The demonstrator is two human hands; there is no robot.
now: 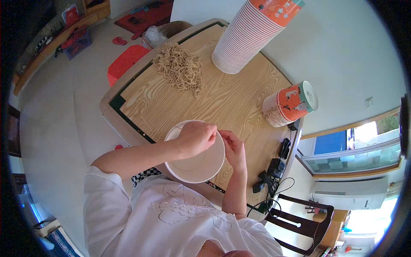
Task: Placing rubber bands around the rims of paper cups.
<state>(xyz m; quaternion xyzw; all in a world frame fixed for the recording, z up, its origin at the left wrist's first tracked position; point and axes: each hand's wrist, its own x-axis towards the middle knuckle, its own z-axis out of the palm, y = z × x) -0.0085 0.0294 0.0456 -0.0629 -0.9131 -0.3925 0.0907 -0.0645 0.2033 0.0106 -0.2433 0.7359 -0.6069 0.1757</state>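
Observation:
A white, round paper bucket (188,171) is in front of me at the table's near edge, its open mouth facing up. My right hand (234,147) pinches its rim on the right side. My left hand (198,139) is closed above the mouth, near that same rim; what its fingers hold is hidden. A thin pale string (147,125) lies on the table left of the bucket, and a thin line also crosses the rim by my left wrist. Farther back lies a tangled heap of tan strings (180,68).
A tall stack of paper buckets (246,38) stands at the back of the wood-patterned table (231,98), with a shorter stack (287,105) at the right. Black adapters and cables (274,175) lie along the right edge. A red stool (126,62) and a dark chair (304,222) flank the table.

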